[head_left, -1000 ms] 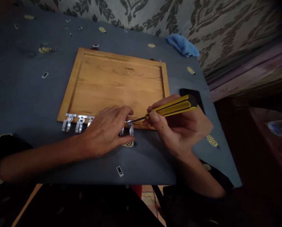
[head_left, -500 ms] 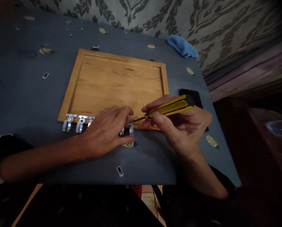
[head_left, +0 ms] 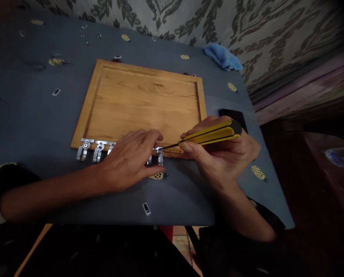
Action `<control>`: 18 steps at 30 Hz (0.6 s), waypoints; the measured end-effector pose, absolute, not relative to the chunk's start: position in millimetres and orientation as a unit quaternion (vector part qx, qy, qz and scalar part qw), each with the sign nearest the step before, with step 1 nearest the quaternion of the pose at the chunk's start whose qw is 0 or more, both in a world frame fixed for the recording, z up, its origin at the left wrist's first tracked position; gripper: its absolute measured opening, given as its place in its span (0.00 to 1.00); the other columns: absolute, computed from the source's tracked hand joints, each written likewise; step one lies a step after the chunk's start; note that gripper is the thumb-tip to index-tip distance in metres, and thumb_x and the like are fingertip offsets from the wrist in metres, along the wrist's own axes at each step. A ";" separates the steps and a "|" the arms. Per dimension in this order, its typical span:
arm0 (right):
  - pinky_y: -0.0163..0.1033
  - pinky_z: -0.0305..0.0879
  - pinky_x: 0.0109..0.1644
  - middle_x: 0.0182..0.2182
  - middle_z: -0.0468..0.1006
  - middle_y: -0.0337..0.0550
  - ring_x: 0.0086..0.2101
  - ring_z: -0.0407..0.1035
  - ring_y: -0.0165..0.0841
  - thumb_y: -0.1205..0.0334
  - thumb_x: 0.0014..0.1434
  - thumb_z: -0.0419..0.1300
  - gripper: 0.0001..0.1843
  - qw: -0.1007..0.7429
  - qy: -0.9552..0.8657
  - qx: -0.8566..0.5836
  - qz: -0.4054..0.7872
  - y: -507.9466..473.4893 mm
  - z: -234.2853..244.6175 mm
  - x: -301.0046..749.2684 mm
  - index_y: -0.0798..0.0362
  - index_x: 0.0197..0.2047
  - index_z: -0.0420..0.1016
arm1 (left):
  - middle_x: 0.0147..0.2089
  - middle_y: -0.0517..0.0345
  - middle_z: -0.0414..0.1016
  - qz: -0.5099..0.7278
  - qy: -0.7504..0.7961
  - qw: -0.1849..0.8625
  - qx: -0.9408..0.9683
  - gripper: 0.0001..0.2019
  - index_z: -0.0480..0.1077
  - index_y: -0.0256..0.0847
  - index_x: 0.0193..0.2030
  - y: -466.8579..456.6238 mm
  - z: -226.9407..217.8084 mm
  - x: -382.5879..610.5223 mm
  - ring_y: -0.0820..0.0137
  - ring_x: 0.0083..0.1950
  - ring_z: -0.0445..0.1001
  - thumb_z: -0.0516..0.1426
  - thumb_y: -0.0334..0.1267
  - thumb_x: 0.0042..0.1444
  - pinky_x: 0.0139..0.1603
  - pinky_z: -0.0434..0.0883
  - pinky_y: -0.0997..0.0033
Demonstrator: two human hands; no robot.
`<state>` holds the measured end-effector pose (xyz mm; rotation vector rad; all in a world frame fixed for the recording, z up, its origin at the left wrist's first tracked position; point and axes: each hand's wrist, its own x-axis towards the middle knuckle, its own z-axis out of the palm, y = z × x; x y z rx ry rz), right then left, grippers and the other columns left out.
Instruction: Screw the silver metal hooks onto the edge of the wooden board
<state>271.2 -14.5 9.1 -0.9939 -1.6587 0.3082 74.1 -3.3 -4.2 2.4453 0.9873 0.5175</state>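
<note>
A wooden board [head_left: 143, 100] lies flat on the dark blue tablecloth [head_left: 30, 115]. A metal hook rack [head_left: 92, 148] runs along the board's near edge. My left hand [head_left: 130, 161] lies palm down over the rack's middle, fingers stretched and pressing it to the board. My right hand [head_left: 220, 157] is wrapped round a yellow and black screwdriver [head_left: 210, 134]. The screwdriver's tip touches the rack's right end, just past my left fingertips, where a hook [head_left: 160, 157] hangs over the board's edge.
A blue cloth [head_left: 222, 55] lies at the table's far right corner. A black phone [head_left: 232, 114] sits behind my right hand. Small screws and bits [head_left: 86, 36] are scattered at the far left. The table's near edge [head_left: 131, 223] is close to my forearms.
My right hand has turned the screwdriver handle slightly back and forth, its tip staying on the rack's right end. My left hand has not moved.
</note>
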 end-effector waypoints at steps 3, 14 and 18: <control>0.40 0.67 0.24 0.21 0.74 0.34 0.24 0.71 0.32 0.60 0.54 0.73 0.12 0.563 -0.702 -0.417 0.127 -14.7 6.8 270.6 0.46 0.25 0.75 | 0.48 0.50 0.75 0.189 0.359 0.224 0.886 0.24 0.61 0.38 0.52 -3.5 -3.9 74.0 0.58 0.48 0.75 0.68 0.40 0.56 0.46 0.69 0.61; 0.41 0.70 0.24 0.28 0.78 0.37 0.25 0.72 0.32 0.54 0.60 0.67 0.10 0.604 -0.652 -0.449 0.095 -20.3 4.2 270.0 0.47 0.30 0.76 | 0.47 0.50 0.76 0.196 0.351 0.221 0.889 0.25 0.61 0.37 0.52 -2.4 -4.2 74.6 0.58 0.47 0.76 0.68 0.40 0.55 0.45 0.69 0.61; 0.39 0.71 0.23 0.27 0.78 0.37 0.25 0.72 0.31 0.56 0.61 0.67 0.11 0.582 -0.677 -0.436 0.108 -19.7 6.7 268.7 0.47 0.28 0.76 | 0.48 0.50 0.76 0.199 0.350 0.220 0.889 0.25 0.61 0.38 0.52 -3.0 -4.3 74.3 0.58 0.49 0.76 0.68 0.40 0.55 0.46 0.69 0.61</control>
